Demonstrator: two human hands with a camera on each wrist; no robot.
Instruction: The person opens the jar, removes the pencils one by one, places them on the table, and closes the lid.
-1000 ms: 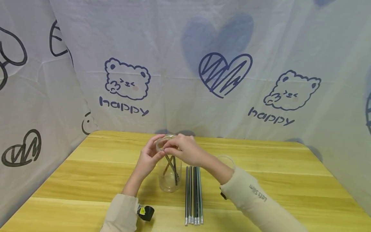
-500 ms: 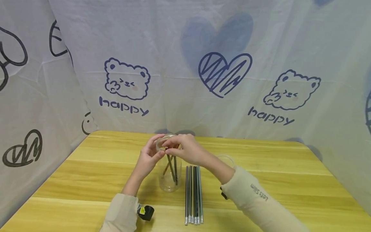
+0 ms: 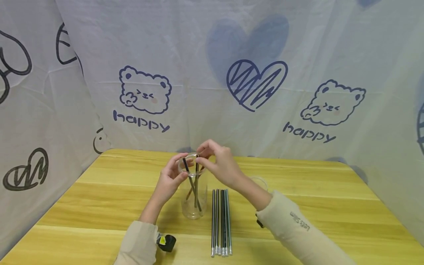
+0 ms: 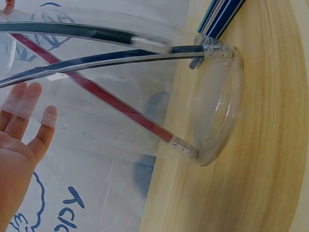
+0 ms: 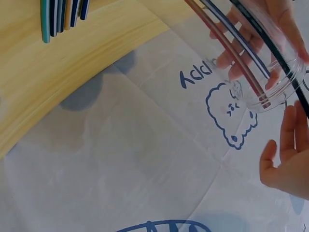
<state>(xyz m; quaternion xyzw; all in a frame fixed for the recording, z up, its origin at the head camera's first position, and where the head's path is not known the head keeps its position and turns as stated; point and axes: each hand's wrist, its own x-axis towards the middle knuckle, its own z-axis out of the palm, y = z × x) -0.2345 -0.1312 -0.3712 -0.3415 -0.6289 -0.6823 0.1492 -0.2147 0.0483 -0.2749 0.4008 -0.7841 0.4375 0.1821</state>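
A clear plastic jar (image 3: 193,215) stands upright on the table. My left hand (image 3: 168,184) grips it round its upper part, fingers behind and thumb in front. Three pencils are inside. The blue one (image 4: 120,62) and the red one (image 4: 116,102) lean crosswise with their eraser ends at the bottom. My right hand (image 3: 223,165), at the right of the jar's mouth, pinches the dark green pencil (image 4: 91,34) near its upper end. That pencil's eraser end hangs a little above the jar's bottom, and its top sticks out past the rim in the right wrist view.
Several pencils (image 3: 221,221) lie side by side right of the jar, silver ends towards me. Behind my right forearm lies a clear round lid-like ring (image 3: 260,180). A printed white cloth (image 3: 198,110) hangs at the table's back edge.
My right hand has risen and moved right, from inside the jar's mouth to its right rim. One dark pencil now leans against the left rim. My left hand stays in place.
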